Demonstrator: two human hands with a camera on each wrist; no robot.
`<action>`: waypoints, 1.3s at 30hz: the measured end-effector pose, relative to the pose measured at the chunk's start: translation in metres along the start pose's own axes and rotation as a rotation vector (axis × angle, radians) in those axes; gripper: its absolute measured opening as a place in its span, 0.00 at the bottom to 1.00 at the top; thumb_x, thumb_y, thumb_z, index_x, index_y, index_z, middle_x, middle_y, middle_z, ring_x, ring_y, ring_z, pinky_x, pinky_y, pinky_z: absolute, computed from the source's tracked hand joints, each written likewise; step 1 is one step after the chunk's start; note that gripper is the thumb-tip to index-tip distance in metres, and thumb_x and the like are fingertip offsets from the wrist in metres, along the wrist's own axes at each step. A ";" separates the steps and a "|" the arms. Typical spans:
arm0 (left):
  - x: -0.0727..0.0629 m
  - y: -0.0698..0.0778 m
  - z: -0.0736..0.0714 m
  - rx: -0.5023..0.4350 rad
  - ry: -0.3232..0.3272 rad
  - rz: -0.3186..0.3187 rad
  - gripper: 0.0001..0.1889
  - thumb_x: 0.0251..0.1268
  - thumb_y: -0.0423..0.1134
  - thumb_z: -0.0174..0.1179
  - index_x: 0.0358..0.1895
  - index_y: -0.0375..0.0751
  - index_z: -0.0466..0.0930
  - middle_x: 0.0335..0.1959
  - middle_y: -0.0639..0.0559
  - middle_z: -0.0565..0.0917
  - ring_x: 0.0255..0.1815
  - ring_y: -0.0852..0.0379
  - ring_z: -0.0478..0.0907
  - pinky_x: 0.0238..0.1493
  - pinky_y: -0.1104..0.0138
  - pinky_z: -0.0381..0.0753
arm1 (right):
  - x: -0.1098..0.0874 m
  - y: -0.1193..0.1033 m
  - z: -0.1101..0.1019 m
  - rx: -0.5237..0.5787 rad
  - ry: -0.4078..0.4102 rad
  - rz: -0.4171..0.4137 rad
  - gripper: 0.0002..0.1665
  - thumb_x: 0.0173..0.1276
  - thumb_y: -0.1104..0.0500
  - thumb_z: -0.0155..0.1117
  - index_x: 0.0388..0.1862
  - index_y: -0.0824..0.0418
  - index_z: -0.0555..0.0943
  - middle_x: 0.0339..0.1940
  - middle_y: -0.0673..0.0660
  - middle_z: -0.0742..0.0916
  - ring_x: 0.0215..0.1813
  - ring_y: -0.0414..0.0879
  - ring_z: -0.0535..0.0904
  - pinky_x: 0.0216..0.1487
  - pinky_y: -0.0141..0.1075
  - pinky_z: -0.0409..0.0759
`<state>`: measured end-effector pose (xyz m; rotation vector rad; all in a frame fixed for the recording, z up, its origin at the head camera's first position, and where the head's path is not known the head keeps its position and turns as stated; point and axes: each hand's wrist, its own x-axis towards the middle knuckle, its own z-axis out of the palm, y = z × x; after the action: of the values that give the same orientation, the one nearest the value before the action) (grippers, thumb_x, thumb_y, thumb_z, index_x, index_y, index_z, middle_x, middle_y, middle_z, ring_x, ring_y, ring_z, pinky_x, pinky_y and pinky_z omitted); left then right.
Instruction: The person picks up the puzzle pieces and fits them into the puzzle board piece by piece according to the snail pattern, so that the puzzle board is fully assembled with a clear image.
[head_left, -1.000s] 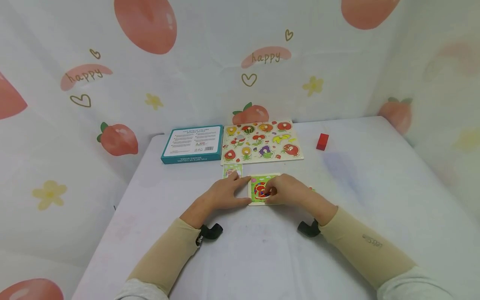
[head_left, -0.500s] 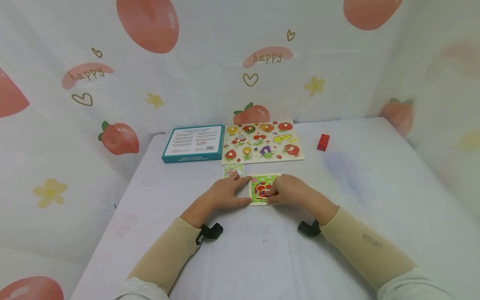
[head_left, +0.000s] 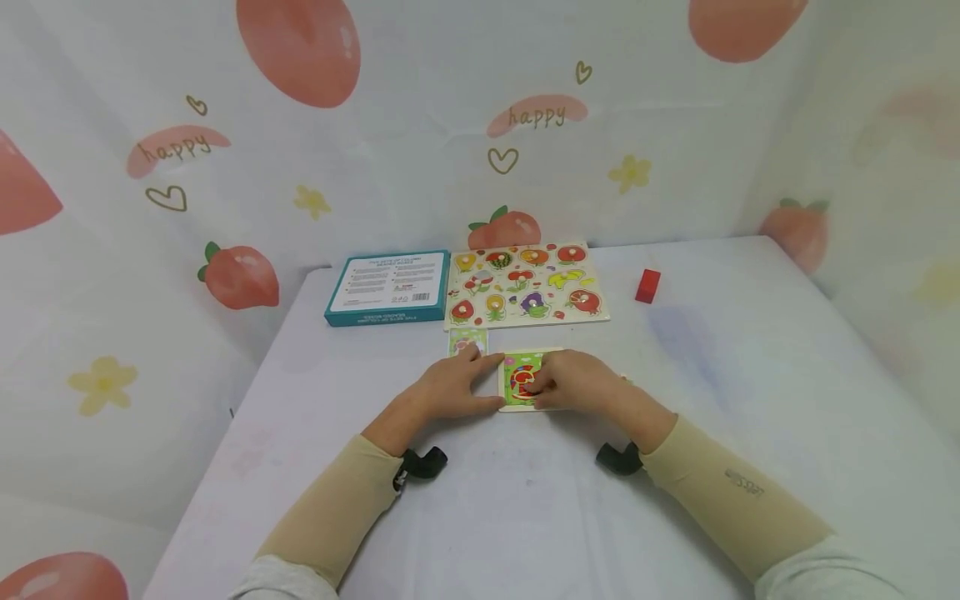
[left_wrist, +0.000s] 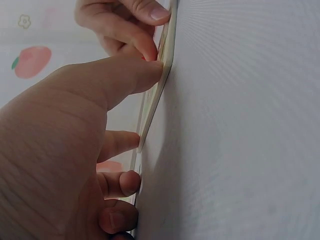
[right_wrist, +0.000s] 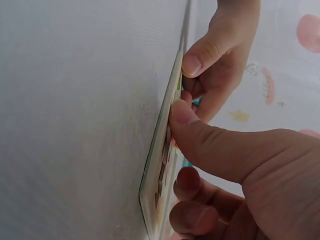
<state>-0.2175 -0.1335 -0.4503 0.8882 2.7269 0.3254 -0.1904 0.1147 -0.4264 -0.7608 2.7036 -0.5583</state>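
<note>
A small square wooden puzzle board (head_left: 517, 360) with a pale frame lies flat, showing a red, multicoloured figure on green. At its left edge is my left hand (head_left: 450, 387), thumb and index finger spread, one tip at each left corner. My right hand (head_left: 577, 381) covers the board's right part with bent fingers. In the left wrist view, the right index fingertip (left_wrist: 150, 52) presses down on the board, apart from the thumb. The right thumb (right_wrist: 184, 114) touches the board near its edge. I cannot tell whether a loose piece is under the right fingertips.
Just behind my left hand lies a small green picture card (head_left: 467, 340). Farther back are a teal-edged box (head_left: 390, 287) and a fruit knob puzzle (head_left: 525, 283), side by side. A red block (head_left: 648, 286) stands back right. A printed cloth hangs behind the table.
The right fingertips have shifted slightly over the picture, and a dark blue patch beside them a second ago no longer shows. My left hand stays in place at the board's edge.
</note>
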 end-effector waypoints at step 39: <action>-0.001 0.002 -0.002 0.008 0.002 -0.010 0.42 0.65 0.67 0.61 0.80 0.58 0.63 0.52 0.50 0.69 0.41 0.53 0.71 0.42 0.63 0.73 | 0.003 0.003 0.000 -0.023 0.040 -0.085 0.18 0.65 0.57 0.76 0.53 0.59 0.90 0.40 0.49 0.83 0.41 0.44 0.75 0.45 0.36 0.77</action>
<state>-0.2161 -0.1324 -0.4475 0.8771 2.7356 0.3144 -0.1939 0.1150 -0.4282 -0.8829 2.7292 -0.5688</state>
